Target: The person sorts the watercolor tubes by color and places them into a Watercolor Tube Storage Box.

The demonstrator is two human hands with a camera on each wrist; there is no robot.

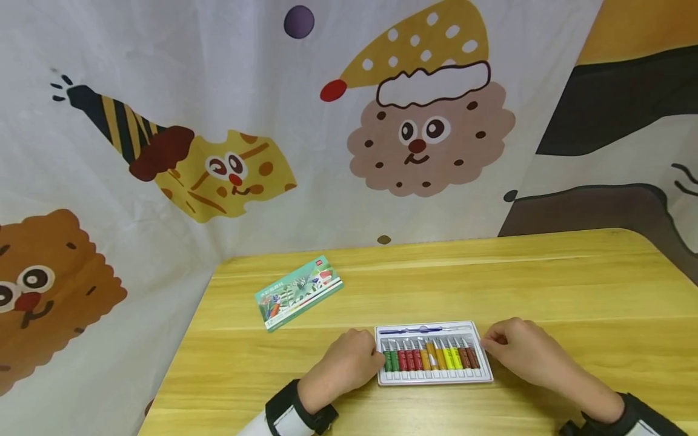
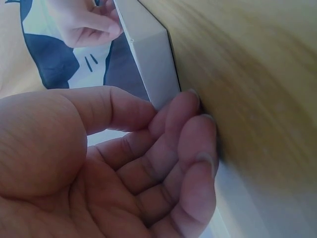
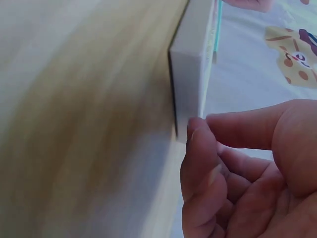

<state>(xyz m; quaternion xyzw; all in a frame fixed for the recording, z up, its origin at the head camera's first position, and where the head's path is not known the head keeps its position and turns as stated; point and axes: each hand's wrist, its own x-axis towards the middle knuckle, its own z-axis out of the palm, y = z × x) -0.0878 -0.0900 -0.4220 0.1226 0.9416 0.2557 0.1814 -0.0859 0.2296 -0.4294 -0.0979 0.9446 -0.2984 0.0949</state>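
Observation:
A white tray (image 1: 436, 380) of paint tubes lies flat on the wooden table. Green, red, orange, yellow and brown tubes (image 1: 410, 357) stand in a row in it, and a blue paintbrush (image 1: 410, 330) lies along its far side. My left hand (image 1: 351, 362) holds the tray's left edge, thumb and curled fingers meeting at the white side wall (image 2: 156, 64) in the left wrist view. At the opposite edge, the thumb and index finger of my right hand (image 1: 523, 351) pinch the tray's corner area, seen close up in the right wrist view beside the end wall (image 3: 187, 84).
A green paint carton (image 1: 300, 292) with printed plants lies at an angle to the far left of the tray. Behind the wooden table (image 1: 545, 284) hangs a white cloth (image 1: 316, 200) printed with cartoon biscuits and cheese. The table's left edge slants beyond my left arm.

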